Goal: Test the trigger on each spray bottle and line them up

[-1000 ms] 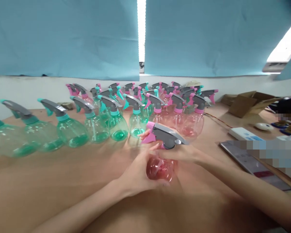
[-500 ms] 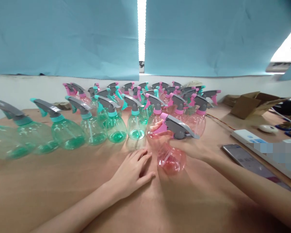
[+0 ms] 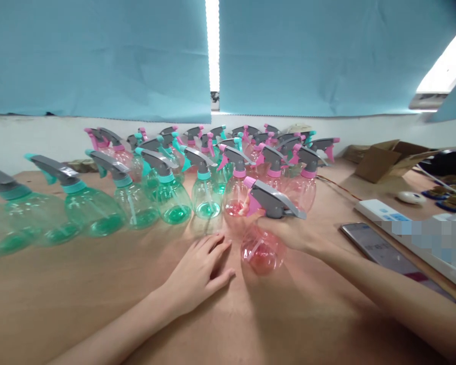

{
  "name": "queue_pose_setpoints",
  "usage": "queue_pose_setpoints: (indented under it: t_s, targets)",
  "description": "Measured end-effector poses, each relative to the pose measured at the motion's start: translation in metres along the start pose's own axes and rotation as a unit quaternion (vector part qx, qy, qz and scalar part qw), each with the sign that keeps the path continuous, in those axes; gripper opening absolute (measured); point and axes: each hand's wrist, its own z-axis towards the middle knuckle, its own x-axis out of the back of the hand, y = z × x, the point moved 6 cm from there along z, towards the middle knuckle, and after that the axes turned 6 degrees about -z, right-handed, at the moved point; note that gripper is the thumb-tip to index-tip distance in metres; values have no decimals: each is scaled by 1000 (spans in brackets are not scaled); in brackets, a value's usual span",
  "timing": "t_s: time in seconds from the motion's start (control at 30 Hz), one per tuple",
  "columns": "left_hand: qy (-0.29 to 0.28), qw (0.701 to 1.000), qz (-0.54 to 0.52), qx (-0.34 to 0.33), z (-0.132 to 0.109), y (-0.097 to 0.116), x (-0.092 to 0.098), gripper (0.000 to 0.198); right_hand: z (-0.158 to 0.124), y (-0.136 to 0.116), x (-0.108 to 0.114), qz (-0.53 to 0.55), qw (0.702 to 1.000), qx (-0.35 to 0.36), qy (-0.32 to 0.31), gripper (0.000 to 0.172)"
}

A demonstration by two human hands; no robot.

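A pink clear spray bottle with a grey and pink trigger head stands near me, right of centre. From behind, my right hand is closed around its neck. Its fingertips show by the pink trigger, while the rest of the fingers are hidden by the bottle. My left hand lies flat on the wooden table, left of that bottle and apart from it, fingers stretched and thumb spread. A row of green spray bottles and pink spray bottles stands just beyond both hands.
More spray bottles crowd the back by the wall. To the right are a phone, a white power strip, a white mouse and an open cardboard box. Blue sheets hang behind.
The whole view has shifted slightly, so things sit a little further left. My right fingers show less around the trigger, which points more downward. My left hand stays flat.
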Motion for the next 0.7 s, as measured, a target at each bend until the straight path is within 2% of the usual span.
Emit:
queue_pose_setpoints:
  t_s: [0.1,0.2,0.43,0.57,0.7]
  targets:
    - [0,1000,3,0,0,0,-1,46,-2,2,4,48,998,2,35,11]
    - [-9,1000,8,5,1,1,1,46,-2,4,5,55,998,-13,33,17]
    - [-31,999,17,17,3,5,4,45,2,-6,-1,92,996,-8,-17,53]
    - [-35,999,21,20,3,5,4,45,1,-4,-2,110,994,-23,-1,49]
    - [-40,999,22,21,3,5,4,44,0,-1,0,80,995,-55,22,28]
